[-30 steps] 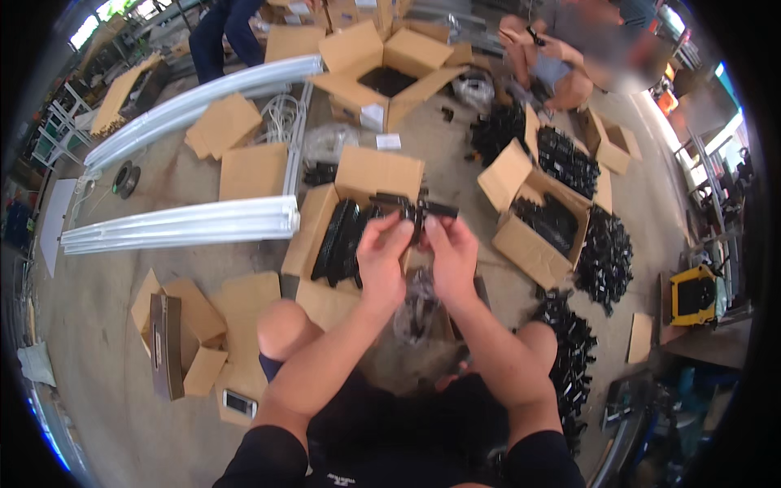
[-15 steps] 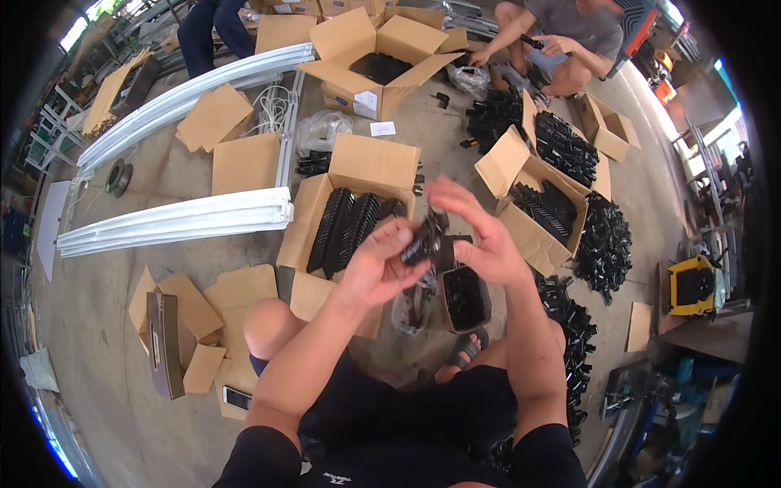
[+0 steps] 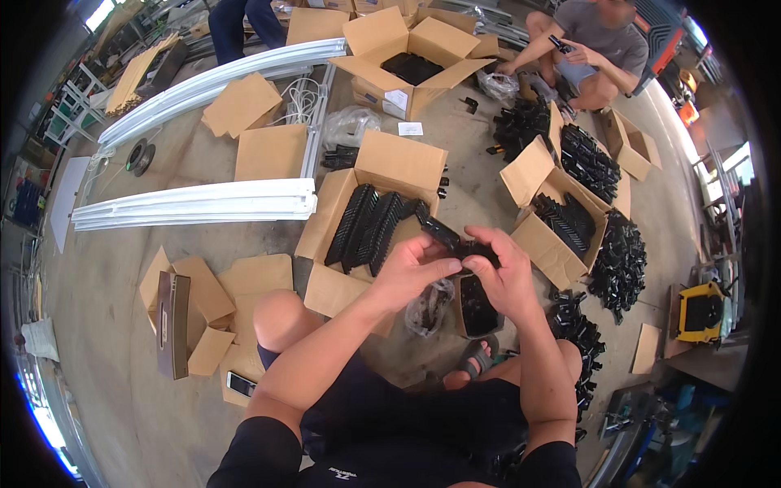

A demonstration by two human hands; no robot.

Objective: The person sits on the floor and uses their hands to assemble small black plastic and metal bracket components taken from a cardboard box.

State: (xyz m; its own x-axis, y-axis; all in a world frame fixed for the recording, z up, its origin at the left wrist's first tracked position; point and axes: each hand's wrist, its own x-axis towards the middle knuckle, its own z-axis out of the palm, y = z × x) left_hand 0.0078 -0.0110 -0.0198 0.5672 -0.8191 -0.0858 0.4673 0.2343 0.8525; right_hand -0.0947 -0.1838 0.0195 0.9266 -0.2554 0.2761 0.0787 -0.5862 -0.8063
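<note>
While the person's left hand (image 3: 413,272) and right hand (image 3: 506,275) pinch a narrow, black, plastic-looking part (image 3: 442,234) between them, its long axis slants up-left from the right hand, past the left hand, toward an open brown cardboard box (image 3: 324,218).

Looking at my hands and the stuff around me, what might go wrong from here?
Held between your left hand and right hand, the black part might slip and drop. The phone, on flat cardboard near your left knee, could get stepped on. The pile of black pieces close to your right knee may scatter if that leg shifts.
</note>
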